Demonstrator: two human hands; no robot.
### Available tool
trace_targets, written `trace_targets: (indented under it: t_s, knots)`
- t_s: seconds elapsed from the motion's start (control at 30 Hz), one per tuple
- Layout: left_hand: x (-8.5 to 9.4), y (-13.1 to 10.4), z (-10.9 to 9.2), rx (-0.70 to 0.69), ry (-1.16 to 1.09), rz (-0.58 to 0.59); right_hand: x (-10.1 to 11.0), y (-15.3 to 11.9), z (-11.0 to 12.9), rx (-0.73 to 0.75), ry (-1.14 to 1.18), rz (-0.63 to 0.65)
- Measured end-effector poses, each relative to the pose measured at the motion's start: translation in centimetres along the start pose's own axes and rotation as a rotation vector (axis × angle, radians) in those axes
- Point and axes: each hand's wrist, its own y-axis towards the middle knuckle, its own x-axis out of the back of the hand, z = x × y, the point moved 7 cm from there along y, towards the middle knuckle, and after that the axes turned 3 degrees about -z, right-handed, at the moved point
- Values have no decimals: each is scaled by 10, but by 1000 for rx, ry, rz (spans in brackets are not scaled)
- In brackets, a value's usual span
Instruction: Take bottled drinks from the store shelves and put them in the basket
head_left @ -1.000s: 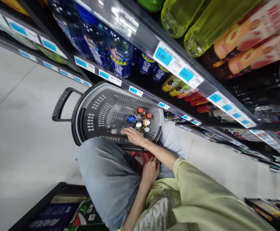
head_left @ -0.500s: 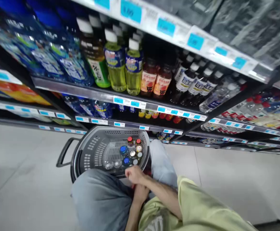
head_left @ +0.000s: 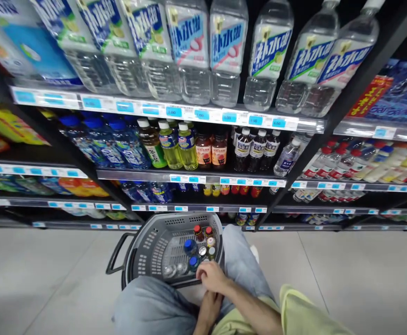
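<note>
My right hand (head_left: 212,276) reaches across my lap with its fingers curled in, close to the rim of a grey shopping basket (head_left: 150,242). No object shows in its fingers. Below it, my left hand (head_left: 209,305) lies under the right wrist, its fingers hidden. Several bottles stand in the basket. Among them are a bottle with a red cap (head_left: 198,231) and a bottle with a blue cap (head_left: 190,246). Clear lids or bottle tops (head_left: 175,270) show along the near side. A black handle (head_left: 118,253) sticks out to the left.
Store shelves rise in front, with large clear drink bottles (head_left: 227,51) on the upper level. Below are yellow-green bottles (head_left: 187,149), dark bottles with white caps (head_left: 242,151) and blue bottles (head_left: 130,149). My knees (head_left: 154,302) flank the basket on a pale tiled floor (head_left: 57,279).
My view has tilted up, bringing the upper shelf of clear bottles into sight. Basket and hands appear lower and farther right in view. The right hand stays curled beside the rim.
</note>
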Motion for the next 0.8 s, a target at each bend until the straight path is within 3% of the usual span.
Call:
trace_targets:
  t_s: [0.13, 0.3, 0.57, 0.8]
  knots:
    - [-6, 3, 9, -11, -44, -38, 24, 0, -1, -18, -12, -167]
    - [-10, 7, 14, -87, -26, -56, 63, -3, -20, -90, 57, -370]
    - [-12, 11, 19, -93, 28, -73, 164, -4, -53, -113, 117, -734]
    - [-15, 22, 27, -115, 29, -121, 244, -9, -54, -23, 107, -954]
